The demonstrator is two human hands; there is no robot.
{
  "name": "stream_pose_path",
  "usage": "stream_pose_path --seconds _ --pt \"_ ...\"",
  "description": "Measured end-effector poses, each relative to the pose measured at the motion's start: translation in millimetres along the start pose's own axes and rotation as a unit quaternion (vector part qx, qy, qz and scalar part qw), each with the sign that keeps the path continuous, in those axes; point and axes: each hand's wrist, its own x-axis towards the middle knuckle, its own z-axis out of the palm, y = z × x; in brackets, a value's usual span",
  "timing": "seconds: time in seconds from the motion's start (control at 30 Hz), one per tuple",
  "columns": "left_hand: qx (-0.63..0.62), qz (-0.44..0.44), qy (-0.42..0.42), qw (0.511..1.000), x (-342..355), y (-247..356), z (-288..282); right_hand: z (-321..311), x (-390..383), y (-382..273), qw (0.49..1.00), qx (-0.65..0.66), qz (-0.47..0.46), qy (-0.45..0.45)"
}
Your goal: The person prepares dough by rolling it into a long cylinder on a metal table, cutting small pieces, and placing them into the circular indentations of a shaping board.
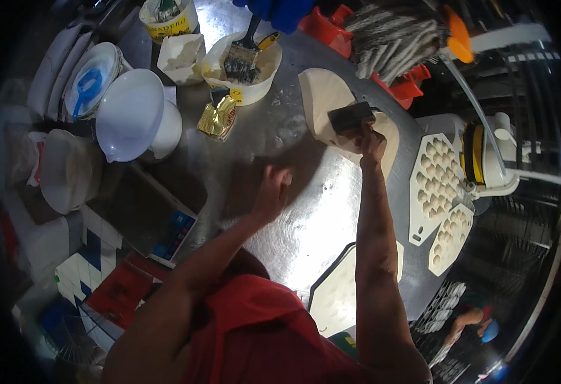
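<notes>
Seems partway, with balls on boards, pale sheet remaining, dark block gripped in right hand, unclear grip in left hand.

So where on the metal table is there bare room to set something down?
The metal table is bare between your left hand and right forearm, beyond the white board; another patch lies between the gold packet and the pale sheet. It's crowded at upper left with tubs and a white bowl, and at right with ball-filled trays.
</notes>
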Motion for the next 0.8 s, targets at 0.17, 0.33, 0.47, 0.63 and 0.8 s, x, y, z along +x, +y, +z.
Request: stream_pose_path --seconds 0.17,0.33,0.47,0.63,0.8 --pt "-0.236 -0.03 0.089 0.967 153 15 3 36 43 32 0.964 0.178 -0.15 0.125" --pt "0.073 0.012 0.15 0.986 288 -9 -4 81 27 -22 0.966 -0.098 0.084 0.224" --pt "-0.051 -0.141 0.068 0.986 340 9 36 54 39 6 0.984 -0.039 0.04 0.17" --pt "0.06 -0.134 0.129 0.981 334 1 44 52 -4 -25 0.964 -0.022 -0.258 0.064" --pt "-0.046 -0.15 0.059 0.986 314 -9 14 54 4 -108 0.886 -0.308 -0.337 -0.083"
